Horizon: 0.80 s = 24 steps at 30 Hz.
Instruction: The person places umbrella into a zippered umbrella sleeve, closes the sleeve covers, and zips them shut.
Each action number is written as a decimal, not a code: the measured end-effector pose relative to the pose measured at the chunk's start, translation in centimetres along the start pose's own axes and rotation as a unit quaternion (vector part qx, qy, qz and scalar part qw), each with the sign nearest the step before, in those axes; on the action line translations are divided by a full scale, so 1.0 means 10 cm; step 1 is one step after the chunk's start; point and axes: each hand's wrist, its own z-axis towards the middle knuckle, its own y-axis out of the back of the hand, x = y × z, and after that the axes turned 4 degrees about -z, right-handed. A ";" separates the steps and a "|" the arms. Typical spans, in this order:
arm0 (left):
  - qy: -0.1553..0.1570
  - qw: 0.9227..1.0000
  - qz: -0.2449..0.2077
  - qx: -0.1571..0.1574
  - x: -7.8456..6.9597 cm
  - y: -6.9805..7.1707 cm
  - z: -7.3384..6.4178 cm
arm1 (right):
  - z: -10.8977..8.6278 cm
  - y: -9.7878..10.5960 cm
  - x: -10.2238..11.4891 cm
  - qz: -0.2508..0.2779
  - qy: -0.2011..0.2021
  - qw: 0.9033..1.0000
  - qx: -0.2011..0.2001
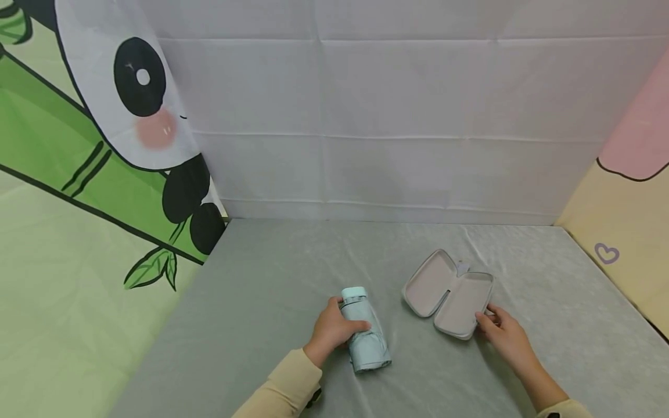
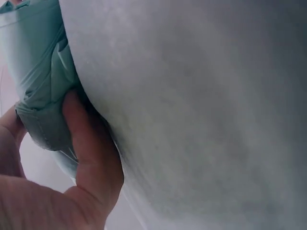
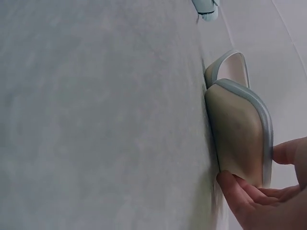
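Note:
A folded light-blue umbrella (image 1: 370,346) lies on the grey cloth with its pale cap pointing away from me. My left hand (image 1: 334,325) grips it from the left near the cap, thumb across the top. In the left wrist view, fingers curl round the folded fabric of the umbrella (image 2: 41,57). To the right, a zip case (image 1: 466,299) lies unfolded, its two pale halves facing up. My right hand (image 1: 504,337) pinches the outer edge of its right half. The right wrist view shows the thumb at the rim of the case (image 3: 235,127) and fingers underneath.
A grey cloth (image 1: 272,267) covers the table. Behind it hangs a creased white sheet (image 1: 397,116). A panda-printed cloth (image 1: 94,191) borders the left side, and a yellow and pink printed panel (image 1: 622,215) borders the right.

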 end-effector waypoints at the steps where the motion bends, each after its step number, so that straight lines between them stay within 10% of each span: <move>1: -0.003 1.000 0.001 0.002 0.00 0.00 0.00 | -0.01 0.00 0.00 0.002 -0.001 1.000 -0.001; 24: 0.028 0.995 -0.092 0.025 0.04 0.01 -0.03 | -0.11 -0.07 0.08 0.075 -0.015 0.997 0.005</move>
